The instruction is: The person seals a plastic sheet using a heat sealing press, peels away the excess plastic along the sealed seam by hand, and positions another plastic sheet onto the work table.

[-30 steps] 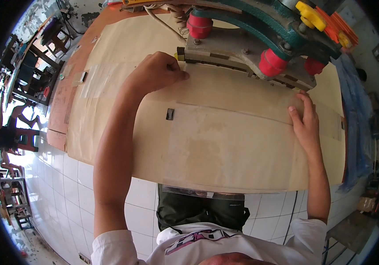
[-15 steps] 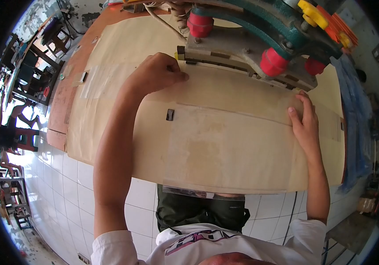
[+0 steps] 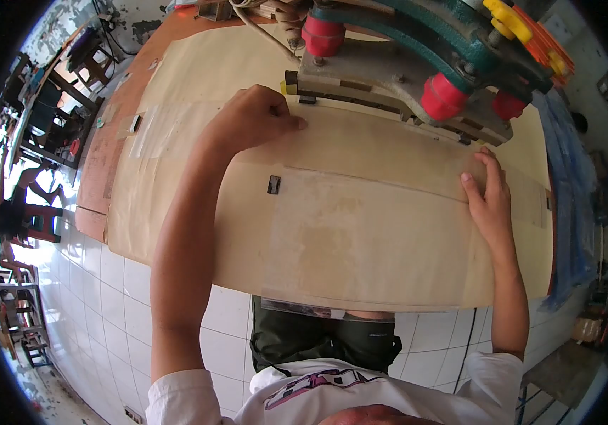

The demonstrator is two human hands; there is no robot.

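Note:
My left hand (image 3: 258,119) rests on the paper-covered tabletop, just in front of the left end of the press machine's flat metal head (image 3: 389,88). Its fingers are curled and pressed together; whatever they may hold is hidden. My right hand (image 3: 487,191) lies on the tabletop near the right end of that head, thumb apart and fingers stretched out, fingertips close to the metal edge. Between my hands, a thin, clear-looking sheet (image 3: 375,131) seems to lie flat, its outline hard to make out. A small black block (image 3: 274,185) sits on the surface below my left hand.
Red knobs (image 3: 446,97) and a yellow knob (image 3: 508,20) are on the green machine frame. Blue plastic sheeting (image 3: 566,212) hangs at the table's right edge. Another black block (image 3: 135,124) sits far left. Another person (image 3: 6,205) is at the far left.
The machine's head has shifted slightly up and right, showing more of a black block under its left end. My left fingertips have moved slightly right; my right hand is nearly still.

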